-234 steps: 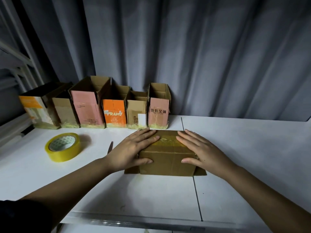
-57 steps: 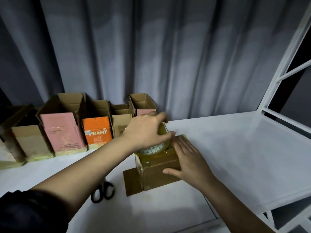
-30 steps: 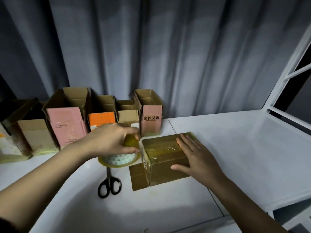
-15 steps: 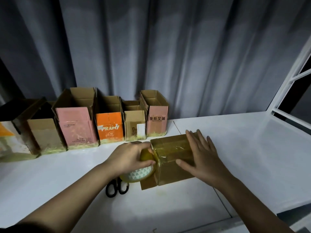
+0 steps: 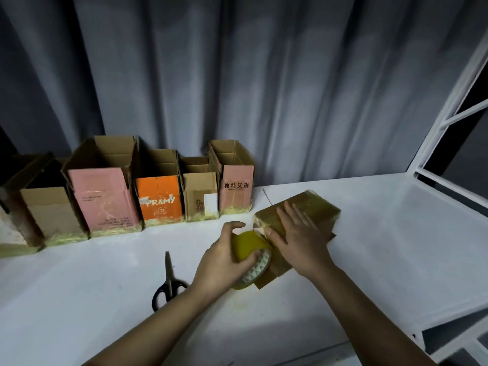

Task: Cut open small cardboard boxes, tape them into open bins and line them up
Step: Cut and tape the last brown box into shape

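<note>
A brown cardboard box (image 5: 314, 208) wrapped in shiny yellowish tape lies on the white table (image 5: 383, 247), turned at an angle. My right hand (image 5: 295, 237) rests flat on its top, fingers spread. My left hand (image 5: 220, 260) grips a roll of yellow tape (image 5: 250, 253) pressed against the box's near-left end. A flap sticks out under the roll. Behind, several open cardboard bins (image 5: 158, 191) stand in a row against the curtain, among them two pink ones and an orange one.
Black-handled scissors (image 5: 169, 283) lie on the table left of my left forearm, blades pointing away. A grey curtain (image 5: 264, 88) hangs behind the bins. A white metal frame (image 5: 446, 122) rises at the right, where the table ends.
The tape roll has come down the box's left end and sits lower and nearer. The box has turned further at an angle, with my right hand still on top.
</note>
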